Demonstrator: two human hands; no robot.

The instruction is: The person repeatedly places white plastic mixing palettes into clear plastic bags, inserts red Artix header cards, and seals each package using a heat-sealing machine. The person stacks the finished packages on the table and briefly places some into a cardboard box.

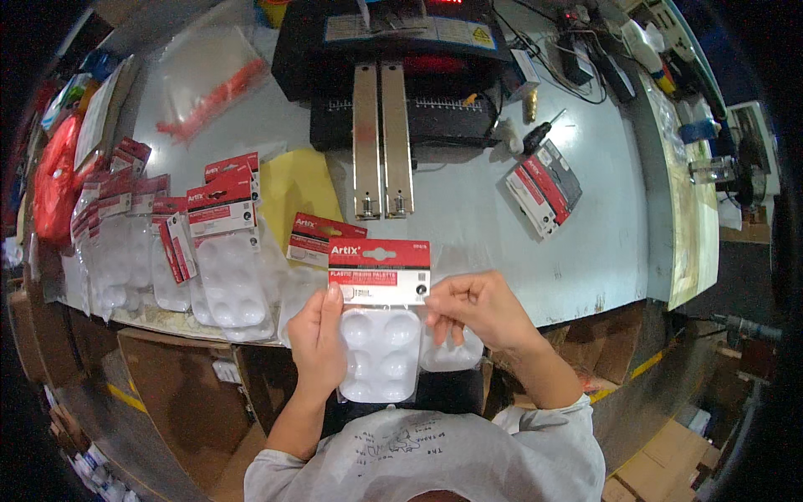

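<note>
A white plastic paint palette (381, 356) in a clear bag hangs upright in front of me, under a red and white header card (381, 276). My left hand (318, 339) is closed on the left edge of the package, thumb on the front. At the card's lower right corner, my right hand (485, 309) pinches the edge with bent fingers. Another bagged palette (452, 356) shows behind, below my right hand. Left of the held package, a further red and white card (314, 238) lies on the table.
Several packed palettes (226, 284) pile up at the left. A black machine (385, 42) with two metal rails (366, 142) stands at the back. Header cards (539, 188) and a screwdriver (538, 136) lie at right. A yellow sheet (301, 180) and a red-edged plastic bag (205, 79) lie left of the rails.
</note>
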